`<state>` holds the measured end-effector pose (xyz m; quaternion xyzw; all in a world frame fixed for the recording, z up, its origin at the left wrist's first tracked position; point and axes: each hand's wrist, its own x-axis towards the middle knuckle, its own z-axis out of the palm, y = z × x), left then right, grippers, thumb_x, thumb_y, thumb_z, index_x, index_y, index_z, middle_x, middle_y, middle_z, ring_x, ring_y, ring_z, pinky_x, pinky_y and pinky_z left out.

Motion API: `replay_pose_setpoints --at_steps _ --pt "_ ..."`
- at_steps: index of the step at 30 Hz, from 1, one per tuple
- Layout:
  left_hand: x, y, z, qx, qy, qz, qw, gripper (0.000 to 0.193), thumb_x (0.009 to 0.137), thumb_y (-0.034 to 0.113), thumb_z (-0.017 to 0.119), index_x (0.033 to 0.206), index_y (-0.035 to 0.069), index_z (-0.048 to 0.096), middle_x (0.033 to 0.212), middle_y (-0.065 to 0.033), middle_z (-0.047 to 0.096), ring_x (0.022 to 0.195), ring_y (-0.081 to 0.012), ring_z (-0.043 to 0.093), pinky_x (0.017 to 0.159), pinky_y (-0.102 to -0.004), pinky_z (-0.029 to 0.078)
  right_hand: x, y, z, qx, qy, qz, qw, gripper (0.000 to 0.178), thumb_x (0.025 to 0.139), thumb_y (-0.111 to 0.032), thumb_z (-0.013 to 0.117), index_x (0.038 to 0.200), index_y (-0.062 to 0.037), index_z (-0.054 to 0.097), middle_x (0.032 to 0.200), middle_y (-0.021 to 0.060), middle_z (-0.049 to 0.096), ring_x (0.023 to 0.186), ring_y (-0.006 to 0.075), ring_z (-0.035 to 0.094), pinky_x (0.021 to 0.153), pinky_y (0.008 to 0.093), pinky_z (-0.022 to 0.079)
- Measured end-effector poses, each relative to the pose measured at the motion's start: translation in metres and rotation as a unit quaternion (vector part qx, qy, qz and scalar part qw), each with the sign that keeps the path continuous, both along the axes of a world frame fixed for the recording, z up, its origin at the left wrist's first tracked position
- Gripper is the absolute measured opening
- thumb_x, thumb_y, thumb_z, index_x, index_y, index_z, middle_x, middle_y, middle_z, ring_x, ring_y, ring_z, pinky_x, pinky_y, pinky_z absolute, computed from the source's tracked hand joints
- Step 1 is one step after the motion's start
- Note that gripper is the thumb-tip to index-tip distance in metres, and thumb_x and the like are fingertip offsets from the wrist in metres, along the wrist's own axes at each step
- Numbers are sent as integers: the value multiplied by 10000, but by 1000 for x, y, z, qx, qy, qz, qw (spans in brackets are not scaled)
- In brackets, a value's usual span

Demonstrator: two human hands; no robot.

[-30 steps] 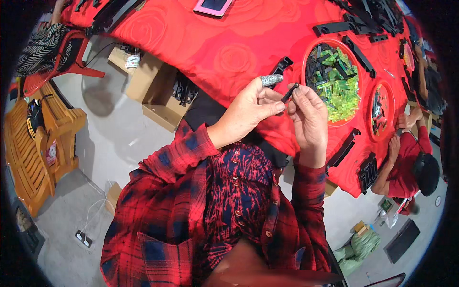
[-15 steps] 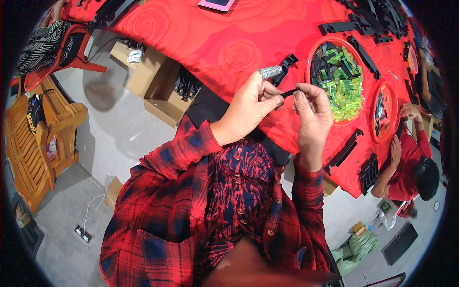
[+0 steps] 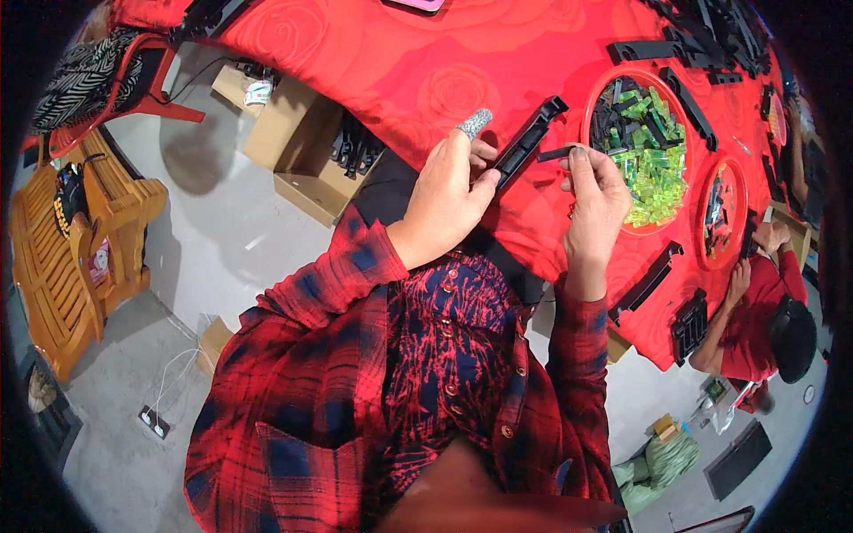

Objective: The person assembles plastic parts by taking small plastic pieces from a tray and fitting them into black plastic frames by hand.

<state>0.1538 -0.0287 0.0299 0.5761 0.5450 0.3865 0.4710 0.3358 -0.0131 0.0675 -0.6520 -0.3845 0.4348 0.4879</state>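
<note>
In the head view, both hands are up over the near edge of a desk [image 3: 373,62] spread with a red, rose-patterned cloth. The left hand [image 3: 449,200], with a silvery wrap [image 3: 475,123] on one finger, is partly closed and grips a long black part [image 3: 530,140] between thumb and fingers; the part slants away from the person, its far end free. The right hand [image 3: 597,204] has thumb and fingertip pinched together on one end of a small black strip [image 3: 553,155], whose other end points toward the long part, just beside it, with red cloth showing between them.

Right behind the right hand is a red basket [image 3: 588,111] holding clear yellow-green pieces [image 3: 653,182] and dark pieces [image 3: 609,115]. A second red basket [image 3: 701,218] of small pieces lies further right. More black parts [image 3: 646,282] rest on the cloth around the baskets, with a heap [image 3: 715,35] at the far right. There a co-worker in a red top [image 3: 755,306] has both arms at the desk. An open cardboard box [image 3: 302,194] below the desk's left edge contains dark parts.
</note>
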Motion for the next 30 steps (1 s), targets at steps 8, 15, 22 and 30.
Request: replay_pose_setpoints --at_steps 8,15,22,30 --pt "2 1 -2 7 -25 -11 1000 540 904 -12 633 1401 31 426 1078 -104 631 924 -168 627 824 -309 523 1 1 -7 -19 60 7 998 151 970 -119 649 989 22 697 842 25 680 696 57 545 634 206 440" --pt "1 1 -2 -8 -16 -9 1000 515 915 -20 612 1393 22 427 1081 -101 628 915 -155 624 814 -302 525 2 1 -11 -25 34 -1 999 145 973 -117 648 1010 15 696 859 26 679 693 58 552 627 206 450" --pt "7 4 11 -41 -158 -3 987 558 949 -8 607 1454 37 374 1112 -94 626 973 -145 625 863 -294 518 -12 -7 -2 79 -33 49 995 140 975 -70 636 1075 18 681 948 36 671 748 79 597 693 236 500" --pt "5 13 23 -125 -289 -52 948 593 969 4 605 1489 55 325 1082 -94 637 999 -145 635 892 -287 521 -19 -14 1 84 -12 68 994 165 940 -11 662 1101 25 672 949 29 650 825 97 622 745 237 518"
